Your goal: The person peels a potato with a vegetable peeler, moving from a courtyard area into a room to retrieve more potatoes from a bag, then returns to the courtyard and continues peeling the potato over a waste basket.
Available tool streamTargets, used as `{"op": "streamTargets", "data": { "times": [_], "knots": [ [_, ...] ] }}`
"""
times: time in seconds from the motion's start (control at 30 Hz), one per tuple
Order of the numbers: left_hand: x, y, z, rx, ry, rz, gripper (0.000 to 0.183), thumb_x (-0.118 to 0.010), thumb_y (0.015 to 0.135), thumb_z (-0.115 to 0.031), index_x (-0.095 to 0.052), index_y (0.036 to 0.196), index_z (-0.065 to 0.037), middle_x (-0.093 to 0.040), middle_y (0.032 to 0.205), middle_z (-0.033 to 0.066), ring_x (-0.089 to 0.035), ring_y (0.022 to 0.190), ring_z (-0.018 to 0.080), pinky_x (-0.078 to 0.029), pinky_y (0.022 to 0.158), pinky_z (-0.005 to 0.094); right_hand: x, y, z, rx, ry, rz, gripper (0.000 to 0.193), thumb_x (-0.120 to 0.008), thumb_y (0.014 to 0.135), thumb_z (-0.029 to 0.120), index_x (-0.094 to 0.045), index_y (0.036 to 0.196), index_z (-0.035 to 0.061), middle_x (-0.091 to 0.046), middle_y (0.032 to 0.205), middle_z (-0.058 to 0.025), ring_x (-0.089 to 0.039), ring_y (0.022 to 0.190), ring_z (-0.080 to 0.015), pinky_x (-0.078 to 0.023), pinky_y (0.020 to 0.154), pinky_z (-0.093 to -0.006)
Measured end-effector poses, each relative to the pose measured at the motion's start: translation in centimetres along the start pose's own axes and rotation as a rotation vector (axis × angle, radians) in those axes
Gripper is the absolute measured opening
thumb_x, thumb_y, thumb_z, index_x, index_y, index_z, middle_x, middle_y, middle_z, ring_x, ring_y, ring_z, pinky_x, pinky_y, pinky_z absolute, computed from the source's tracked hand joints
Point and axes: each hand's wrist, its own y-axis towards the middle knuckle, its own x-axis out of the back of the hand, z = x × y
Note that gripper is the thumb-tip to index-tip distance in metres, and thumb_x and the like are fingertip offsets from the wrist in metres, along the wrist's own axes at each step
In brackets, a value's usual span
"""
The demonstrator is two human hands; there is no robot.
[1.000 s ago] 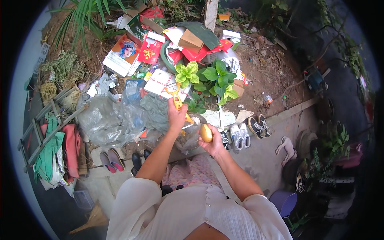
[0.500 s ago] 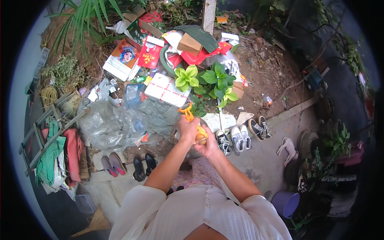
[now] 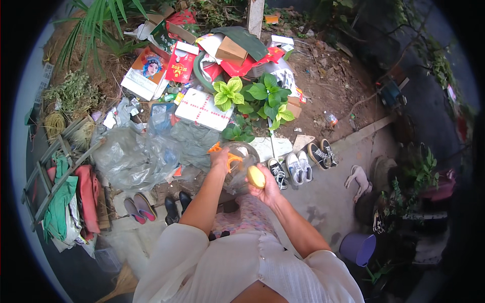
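So nearest is my white shirt, then the patterned pants showing between the forearms. The right hand has its fingers curled round the produce, a smooth yellow oval poking up out of the grip (can't tell exactly what kind). The left hand is closed on an orange peeler, with bits of it sticking out on both sides of the fist. The two hands are a bit apart, and the peeler isn't touching the produce. Right behind them there's clear plastic around something round, mostly hidden.

Off to the right is a purple bucket, and past it what looks like a small pale animal lying on the concrete. Footwear is everywhere: slippers and black shoes to the left, and three pairs of sneakers just right of the hands. On the far left, green cloth and red cloth hang on a wooden frame.

Further out you get crumpled plastic sheeting, a white box next to a leafy plant, then a heap with a red box, and finally a post.
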Motion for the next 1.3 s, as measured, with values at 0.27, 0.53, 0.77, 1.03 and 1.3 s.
{"op": "streamTargets", "data": {
  "times": [0.27,0.53,0.77,1.03,1.3],
  "knots": [
    [-1.6,-7.6,-3.6,-0.613,-0.045,0.025,0.027,-0.062,0.077,-0.006,-0.044,0.097,-0.005,-0.049,0.083,0.0028,-0.048,0.071,0.0112,-0.041,0.062,0.0249,2.1,1.8,-1.3,0.023,0.167,-0.063,0.045,-0.047,0.089,0.049,-0.054,0.1,0.0065,-0.06,0.084,-0.0112,-0.058,0.066,-0.0216,-0.049,0.06,-0.0339],
    [-2.1,-8.2,-1.3,-0.537,0.128,0.134,0.026,-0.062,0.075,-0.007,-0.045,0.095,-0.004,-0.05,0.082,0.003,-0.048,0.067,0.0115,-0.043,0.058,0.0278,-1.0,2.6,-2.1,0.069,0.178,-0.147,0.041,-0.048,0.088,0.048,-0.054,0.099,0.009,-0.06,0.082,-0.0093,-0.056,0.063,-0.0196,-0.046,0.054,-0.0314],
    [-1.2,-7.8,-4.2,-0.485,0.316,0.014,0.031,-0.062,0.075,-0.008,-0.043,0.098,-0.001,-0.055,0.083,0.0119,-0.056,0.069,0.0197,-0.047,0.063,0.0324,-1.0,1.1,-1.1,0.154,0.106,-0.11,0.045,-0.046,0.089,0.049,-0.053,0.094,0.0056,-0.058,0.08,-0.0117,-0.051,0.058,-0.0197,-0.045,0.053,-0.0315],
    [-1.6,-8.1,-3.8,-0.65,0.134,0.12,0.028,-0.063,0.079,-0.012,-0.042,0.097,-0.005,-0.053,0.081,0.0076,-0.052,0.069,0.0151,-0.044,0.062,0.0295,0.0,1.2,-1.3,0.098,0.113,-0.143,0.043,-0.043,0.09,0.048,-0.052,0.102,0.0079,-0.059,0.084,-0.0108,-0.055,0.06,-0.0214,-0.046,0.054,-0.0329],
    [-3.0,-12.2,-2.7,-0.484,0.18,0.281,0.024,-0.064,0.078,-0.01,-0.048,0.095,-0.006,-0.053,0.083,0.0029,-0.05,0.068,0.0096,-0.043,0.06,0.0259,-0.5,1.8,-1.4,0.138,0.097,-0.141,0.044,-0.04,0.091,0.049,-0.054,0.1,0.0091,-0.061,0.087,-0.0082,-0.057,0.063,-0.0203,-0.047,0.055,-0.0317]
  ]
}}
